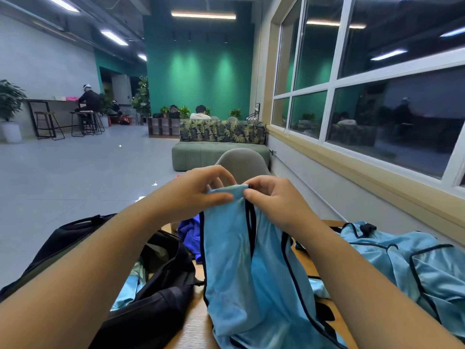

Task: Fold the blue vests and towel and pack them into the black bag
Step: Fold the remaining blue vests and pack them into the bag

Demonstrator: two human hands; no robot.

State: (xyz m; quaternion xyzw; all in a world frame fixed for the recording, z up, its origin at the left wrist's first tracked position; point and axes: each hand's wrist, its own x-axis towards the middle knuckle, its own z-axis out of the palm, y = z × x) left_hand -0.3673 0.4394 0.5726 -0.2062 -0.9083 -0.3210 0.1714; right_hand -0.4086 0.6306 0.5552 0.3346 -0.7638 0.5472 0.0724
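Note:
Both my hands hold a light blue vest with black trim up above the wooden table. My left hand pinches its top edge from the left, and my right hand pinches the same edge from the right. The vest hangs down between my forearms onto the table. The black bag lies open at the left, with light blue cloth showing inside it. More light blue vests lie in a heap at the right. A darker blue cloth lies behind the held vest.
A grey chair back stands just beyond the table, with a green sofa behind it. A wall with windows runs along the right. Open tiled floor lies to the left, and people sit far off.

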